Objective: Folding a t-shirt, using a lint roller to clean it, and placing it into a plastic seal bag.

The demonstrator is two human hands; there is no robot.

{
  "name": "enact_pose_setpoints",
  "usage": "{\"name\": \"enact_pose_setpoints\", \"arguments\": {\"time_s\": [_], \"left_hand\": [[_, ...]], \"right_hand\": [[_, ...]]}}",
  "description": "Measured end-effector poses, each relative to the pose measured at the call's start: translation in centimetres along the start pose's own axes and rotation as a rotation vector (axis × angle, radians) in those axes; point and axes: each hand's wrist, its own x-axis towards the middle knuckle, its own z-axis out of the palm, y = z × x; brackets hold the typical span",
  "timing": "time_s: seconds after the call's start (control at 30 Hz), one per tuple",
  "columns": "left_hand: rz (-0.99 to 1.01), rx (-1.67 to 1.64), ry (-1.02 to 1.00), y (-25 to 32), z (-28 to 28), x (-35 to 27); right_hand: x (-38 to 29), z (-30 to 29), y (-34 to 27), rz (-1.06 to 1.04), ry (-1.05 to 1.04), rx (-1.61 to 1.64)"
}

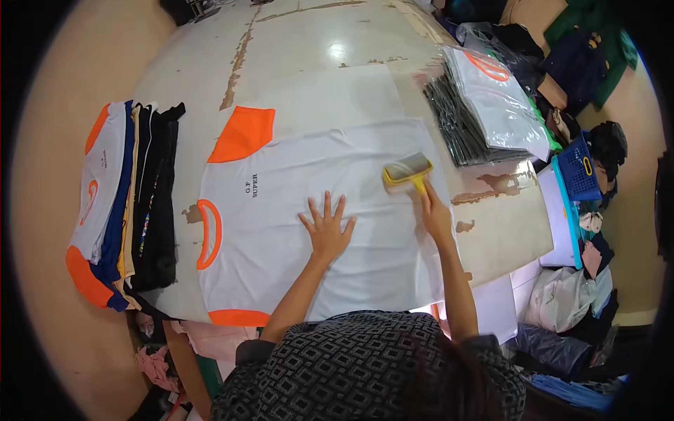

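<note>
A white T-shirt (368,231) with orange sleeves and an orange neckband lies spread out on the table, its collar towards the left. Small dark lettering is printed on its chest. My left hand (327,231) rests palm down on the middle of the shirt, fingers spread and holding nothing. In my right hand (436,213) is the yellow handle of a lint roller (408,167), whose grey roll is over the shirt near its hem. Whether the roll touches the fabric I cannot tell.
Folded shirts (158,200) in black, navy, yellow and white hang together at the table's left edge. Bagged garments (500,105) in clear plastic are stacked at the back right. Beyond the worn tabletop (505,226) stand a blue basket (578,167) and heaped clothes and bags.
</note>
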Motion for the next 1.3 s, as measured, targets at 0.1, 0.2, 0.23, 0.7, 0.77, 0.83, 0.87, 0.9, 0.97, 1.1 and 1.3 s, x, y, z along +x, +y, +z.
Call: {"name": "enact_pose_setpoints", "arguments": {"time_s": [0.1, 0.2, 0.23, 0.7, 0.77, 0.83, 0.87, 0.9, 0.97, 1.1, 1.3], "left_hand": [[-0.002, 0.032, -0.025, 0.3, -0.2, 0.1], [0.017, 0.034, -0.049, 0.8, -0.2, 0.4], [0.01, 0.042, -0.063, 0.8, -0.3, 0.5], [0.024, 0.014, -0.048, 1.1, -0.7, 0.4], [0.03, 0.01, -0.004, 1.1, -0.4, 0.3], [0.029, 0.004, 0.014, 0.9, -0.5, 0.1], [0.028, 0.002, 0.001, 1.0, -0.5, 0.1], [0.024, 0.007, 0.007, 0.9, -0.4, 0.0], [0.033, 0.029, 0.019, 0.8, -0.3, 0.0], [0.019, 0.037, -0.009, 1.0, -0.4, 0.1], [-0.007, 0.053, -0.018, 0.6, 0.2, 0.3]], "right_hand": [[-9.4, -3.7, 0.5, 0.1, 0.038, -0.009], [-17.2, -4.7, 2.0, 0.066, 0.227, -0.005], [-18.7, -5.2, 1.7, 0.192, 0.152, 0.016], [7.7, 1.8, -1.0, 0.173, 0.105, -0.098], [11.6, 2.5, -2.3, 0.179, 0.12, -0.081], [13.2, 2.7, -3.5, 0.221, 0.096, -0.077], [13.1, 2.7, -3.5, 0.218, 0.097, -0.077], [13.0, 2.8, -3.4, 0.183, 0.105, -0.078], [11.9, 2.5, -2.1, 0.14, 0.107, -0.072], [3.6, 0.6, 2.0, 0.046, 0.121, -0.039], [-15.4, -5.8, 1.7, 0.182, 0.092, -0.061]]}}
